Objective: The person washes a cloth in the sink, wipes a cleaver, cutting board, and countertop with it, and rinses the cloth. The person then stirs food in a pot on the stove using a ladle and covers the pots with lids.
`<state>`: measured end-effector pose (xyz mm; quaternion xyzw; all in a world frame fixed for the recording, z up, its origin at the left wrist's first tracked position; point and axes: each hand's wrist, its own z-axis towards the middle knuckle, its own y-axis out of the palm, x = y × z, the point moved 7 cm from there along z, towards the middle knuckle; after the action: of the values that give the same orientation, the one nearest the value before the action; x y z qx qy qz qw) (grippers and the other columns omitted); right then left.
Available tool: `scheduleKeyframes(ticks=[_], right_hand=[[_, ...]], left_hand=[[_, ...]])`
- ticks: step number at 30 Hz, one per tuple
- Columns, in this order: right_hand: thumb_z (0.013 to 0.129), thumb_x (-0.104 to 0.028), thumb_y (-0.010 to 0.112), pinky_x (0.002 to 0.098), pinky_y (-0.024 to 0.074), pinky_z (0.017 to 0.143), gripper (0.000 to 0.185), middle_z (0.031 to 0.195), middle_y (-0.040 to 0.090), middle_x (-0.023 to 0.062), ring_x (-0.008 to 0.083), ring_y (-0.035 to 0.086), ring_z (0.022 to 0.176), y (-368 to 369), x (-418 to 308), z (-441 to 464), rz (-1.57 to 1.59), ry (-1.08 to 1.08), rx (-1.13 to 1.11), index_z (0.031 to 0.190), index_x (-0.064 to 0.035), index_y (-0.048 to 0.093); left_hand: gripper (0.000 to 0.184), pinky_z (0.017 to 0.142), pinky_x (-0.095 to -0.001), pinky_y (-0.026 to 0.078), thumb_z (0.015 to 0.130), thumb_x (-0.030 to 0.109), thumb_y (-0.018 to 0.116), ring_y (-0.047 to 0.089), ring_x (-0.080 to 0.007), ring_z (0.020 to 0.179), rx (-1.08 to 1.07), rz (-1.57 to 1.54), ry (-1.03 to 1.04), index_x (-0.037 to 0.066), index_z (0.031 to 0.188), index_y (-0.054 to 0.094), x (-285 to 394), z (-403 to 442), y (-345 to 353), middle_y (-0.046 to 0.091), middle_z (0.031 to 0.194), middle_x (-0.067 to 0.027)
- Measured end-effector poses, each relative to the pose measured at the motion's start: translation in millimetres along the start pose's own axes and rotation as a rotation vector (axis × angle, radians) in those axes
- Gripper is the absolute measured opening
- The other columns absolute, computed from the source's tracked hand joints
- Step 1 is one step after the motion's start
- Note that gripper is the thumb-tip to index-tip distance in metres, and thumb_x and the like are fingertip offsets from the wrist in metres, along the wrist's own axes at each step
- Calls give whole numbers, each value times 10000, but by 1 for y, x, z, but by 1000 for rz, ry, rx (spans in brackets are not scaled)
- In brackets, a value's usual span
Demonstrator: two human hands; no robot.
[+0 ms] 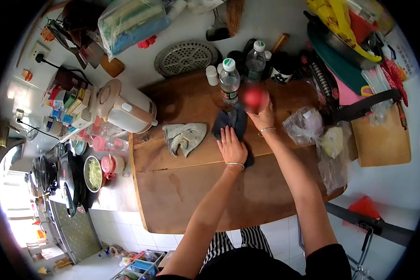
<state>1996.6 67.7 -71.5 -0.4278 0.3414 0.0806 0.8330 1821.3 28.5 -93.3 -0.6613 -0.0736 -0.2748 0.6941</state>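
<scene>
My left hand (232, 147) lies flat on a dark grey cloth (230, 119), its fingers stretched out over the near part of it. Beyond the cloth, my right hand (264, 117) grips a red round object (255, 99) from its near side; blur hides what kind it is. Just left of that object stands a clear plastic bottle (229, 84) with a green and white cap. A second bottle (255, 63) is behind it. On the wooden table to the left of my left hand, a crumpled grey-green cloth (185, 138) lies apart from both hands.
An electric kettle (126, 107) stands at the table's left end. Bagged vegetables (332, 142) and a cutting board (381, 135) are on the right. A perforated round metal plate (186, 58) leans against the back wall. The wooden table (182, 205) has a rounded front edge near my body.
</scene>
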Motion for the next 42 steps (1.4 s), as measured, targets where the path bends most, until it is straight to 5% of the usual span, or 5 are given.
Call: scheduleKeyframes(ticks=[19, 22, 29, 35, 42], right_hand=[[785, -243, 661, 446, 429, 910, 557, 1179, 526, 188, 383, 501, 1086, -29, 11, 39, 143, -257, 168, 1261, -50, 445], [835, -122, 552, 418, 393, 949, 401, 1179, 536, 192, 366, 479, 1128, -16, 5, -2, 318, -91, -114, 1217, -28, 476], [831, -187, 545, 449, 397, 896, 256, 1106, 577, 149, 313, 511, 1079, 13, -24, -14, -245, -247, -287, 1038, -38, 578], [805, -194, 572, 440, 474, 538, 127, 754, 632, 138, 333, 614, 658, -32, -8, -81, -204, -79, -414, 819, -68, 581], [797, -81, 583, 408, 489, 597, 92, 765, 631, 131, 295, 619, 682, -71, -10, -111, 117, -139, -256, 885, -61, 597]], left_hand=[[612, 1070, -506, 217, 756, 99, 527, 301, -311, 1323, 110, -133, 39, 23, 1340, 359, 10, 26, 9, 362, 1411, -124], [620, 1051, -523, 242, 753, 100, 527, 309, -319, 1319, 113, -125, 12, 1, 1340, 354, 12, 27, 5, 356, 1408, -153], [631, 1069, -517, 206, 758, 90, 510, 279, -327, 1336, 137, -180, -20, 27, 1359, 328, 6, 27, 7, 332, 1427, -146], [643, 1068, -527, 199, 736, 76, 507, 271, -310, 1344, 137, -238, -33, 46, 1355, 339, 4, 26, 6, 325, 1438, -123], [570, 1043, -511, 265, 706, 108, 539, 353, -288, 1307, 160, -37, 27, 54, 1270, 471, 13, 26, 9, 451, 1359, -104]])
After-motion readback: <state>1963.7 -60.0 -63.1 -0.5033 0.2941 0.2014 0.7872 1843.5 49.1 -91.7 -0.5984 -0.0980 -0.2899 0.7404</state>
